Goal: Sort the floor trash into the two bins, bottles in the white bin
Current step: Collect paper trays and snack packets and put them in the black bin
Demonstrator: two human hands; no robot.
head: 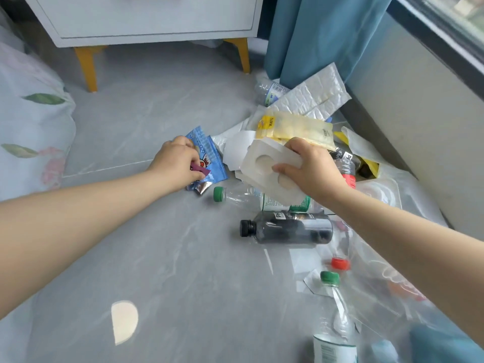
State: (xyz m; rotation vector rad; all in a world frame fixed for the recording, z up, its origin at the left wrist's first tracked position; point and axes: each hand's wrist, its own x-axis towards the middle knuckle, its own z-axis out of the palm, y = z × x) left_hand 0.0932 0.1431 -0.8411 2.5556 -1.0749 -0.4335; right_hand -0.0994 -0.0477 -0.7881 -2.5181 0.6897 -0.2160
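Note:
Trash lies scattered on the grey floor. My left hand (178,163) pinches a blue snack wrapper (213,159) together with a small purple scrap (200,170). My right hand (311,169) grips a white card tray with two round hollows (264,167), lifted above the pile. Under it lies a clear bottle with a green cap (237,195). A dark bottle with a black cap (288,227) lies nearer me. A second green-capped clear bottle (332,310) and a red-capped one (340,264) lie at lower right. No bin is in view.
A yellow-and-clear bag (296,128), a silver padded pouch (314,96), a clear bottle (269,91) and white papers pile by the blue curtain (314,35) and wall. A white cabinet on yellow legs (146,19) stands behind. Floral bedding (28,121) hangs at left.

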